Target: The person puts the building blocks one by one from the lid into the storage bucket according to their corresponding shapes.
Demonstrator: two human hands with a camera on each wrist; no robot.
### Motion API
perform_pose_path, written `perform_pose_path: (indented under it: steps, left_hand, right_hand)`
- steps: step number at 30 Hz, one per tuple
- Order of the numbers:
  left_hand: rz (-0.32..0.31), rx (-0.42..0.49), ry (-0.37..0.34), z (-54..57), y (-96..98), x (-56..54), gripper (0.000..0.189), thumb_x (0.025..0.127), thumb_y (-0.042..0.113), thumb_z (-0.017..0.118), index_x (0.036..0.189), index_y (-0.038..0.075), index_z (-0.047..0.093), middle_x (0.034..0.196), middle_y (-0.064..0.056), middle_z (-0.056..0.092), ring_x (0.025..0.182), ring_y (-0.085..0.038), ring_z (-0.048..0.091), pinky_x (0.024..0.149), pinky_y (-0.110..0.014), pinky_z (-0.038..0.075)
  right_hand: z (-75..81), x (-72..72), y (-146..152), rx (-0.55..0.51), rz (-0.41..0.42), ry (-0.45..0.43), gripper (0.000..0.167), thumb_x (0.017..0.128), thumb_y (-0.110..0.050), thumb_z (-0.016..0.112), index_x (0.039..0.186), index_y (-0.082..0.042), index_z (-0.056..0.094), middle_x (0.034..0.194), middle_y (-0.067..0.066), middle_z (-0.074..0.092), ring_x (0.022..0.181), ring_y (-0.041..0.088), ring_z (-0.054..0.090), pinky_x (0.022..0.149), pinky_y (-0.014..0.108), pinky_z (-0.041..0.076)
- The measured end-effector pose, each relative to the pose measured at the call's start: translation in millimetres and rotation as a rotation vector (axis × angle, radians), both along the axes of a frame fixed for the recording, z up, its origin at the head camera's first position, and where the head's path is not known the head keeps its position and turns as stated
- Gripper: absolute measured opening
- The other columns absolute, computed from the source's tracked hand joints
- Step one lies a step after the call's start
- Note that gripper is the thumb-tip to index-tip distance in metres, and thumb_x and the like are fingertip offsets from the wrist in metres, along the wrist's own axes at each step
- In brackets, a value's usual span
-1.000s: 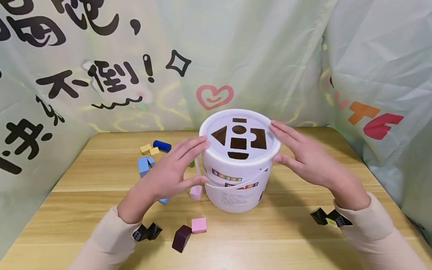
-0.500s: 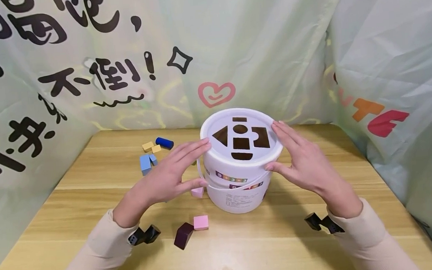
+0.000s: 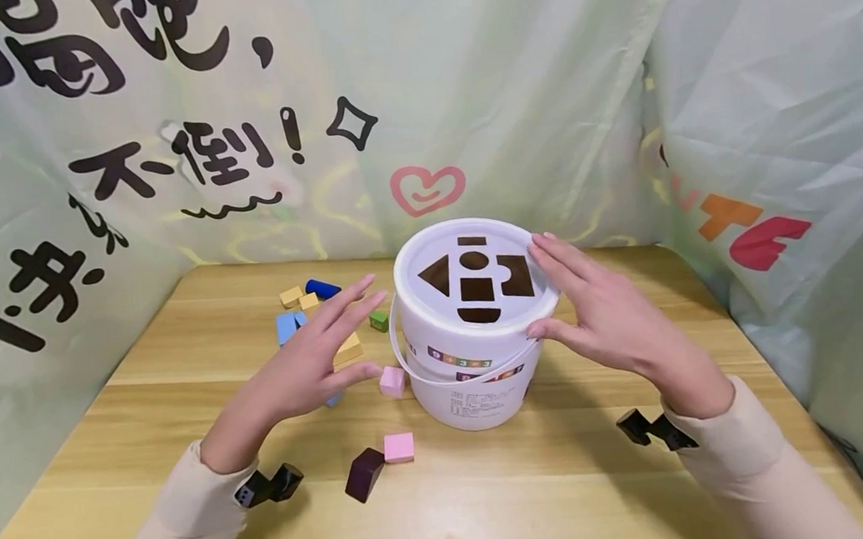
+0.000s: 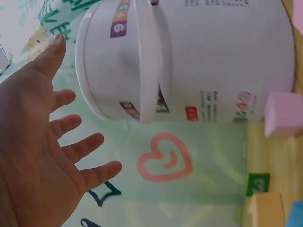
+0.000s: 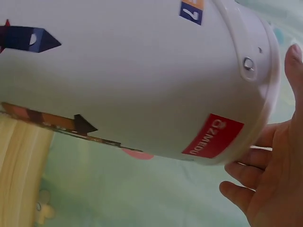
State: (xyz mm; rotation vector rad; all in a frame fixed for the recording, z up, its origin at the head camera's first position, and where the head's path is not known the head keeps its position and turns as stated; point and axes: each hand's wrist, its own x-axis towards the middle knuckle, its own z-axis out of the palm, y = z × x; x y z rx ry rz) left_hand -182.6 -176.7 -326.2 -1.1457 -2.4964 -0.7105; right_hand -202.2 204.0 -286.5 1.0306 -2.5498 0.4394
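A white plastic bucket (image 3: 471, 404) stands upright on the table, its lid (image 3: 434, 307) cut with shaped holes: a triangle, a circle, a square and others. The thin carrying handle (image 3: 439, 383) hangs down across its front. My right hand (image 3: 616, 323) rests at the right side of the lid's rim, fingers extended and thumb at the front edge. To the left of the bucket, my left hand (image 3: 303, 366) hovers with spread fingers, apart from the wall and holding nothing. In the left wrist view a gap shows between that hand and the bucket (image 4: 213, 56).
Left of the bucket lie a blue cylinder (image 3: 323, 289), yellow blocks (image 3: 292, 297), light blue blocks (image 3: 286, 328), a green block (image 3: 379, 321) and a pink cube (image 3: 392, 382). Nearer the front are a pink block (image 3: 399, 448) and a dark purple block (image 3: 365, 474). Printed curtains (image 3: 524, 88) enclose the table.
My left hand has come off the bucket's rim and moved left and down, uncovering the green and yellow blocks. The right hand stays at the rim, with its thumb shifted slightly left.
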Motion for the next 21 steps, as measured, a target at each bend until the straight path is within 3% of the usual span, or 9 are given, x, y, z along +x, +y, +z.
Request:
perform_pose_path:
  steps: [7, 13, 18, 21]
  left_hand:
    - [0.047, -0.030, -0.032, -12.6, -15.5, 5.5, 0.076, 0.094, 0.046, 0.062, 0.155, 0.017, 0.028, 0.161, -0.007, 0.019, 0.144, -0.031, 0.024, 0.106, -0.057, 0.034]
    - [0.058, -0.090, -0.047, -22.8, -24.8, 7.0, 0.066, 0.097, 0.045, 0.057, 0.151, 0.013, 0.037, 0.159, -0.011, 0.024, 0.143, -0.034, 0.024, 0.109, -0.059, 0.028]
    - [0.043, -0.125, -0.075, -25.6, -25.1, 5.0, 0.062, 0.097, 0.042, 0.058, 0.149, 0.014, 0.040, 0.156, -0.012, 0.029, 0.141, -0.035, 0.027, 0.108, -0.059, 0.029]
    - [0.023, -0.161, -0.134, -29.9, -21.8, 6.3, 0.061, 0.098, 0.044, 0.056, 0.148, 0.013, 0.042, 0.152, -0.010, 0.036, 0.140, -0.033, 0.030, 0.109, -0.056, 0.030]
  right_hand:
    - [-1.3, -2.7, -7, 0.059, 0.016, -0.009, 0.081, 0.095, -0.050, 0.058, 0.151, 0.001, 0.030, 0.157, 0.015, 0.028, 0.147, 0.027, 0.019, 0.114, 0.049, 0.025]
    - [-2.9, -4.5, -10, 0.075, 0.036, 0.064, 0.084, 0.097, -0.056, 0.049, 0.149, 0.007, 0.030, 0.154, 0.024, 0.029, 0.145, 0.037, 0.020, 0.119, 0.044, 0.011]
    - [-3.6, -5.3, -9, 0.045, 0.053, 0.090, 0.086, 0.098, -0.062, 0.039, 0.146, 0.009, 0.035, 0.151, 0.026, 0.033, 0.141, 0.038, 0.028, 0.118, 0.043, 0.013]
    - [-3.3, -3.6, -9, 0.033, 0.035, 0.082, 0.084, 0.099, -0.061, 0.037, 0.145, 0.009, 0.037, 0.150, 0.025, 0.035, 0.141, 0.038, 0.030, 0.118, 0.042, 0.015]
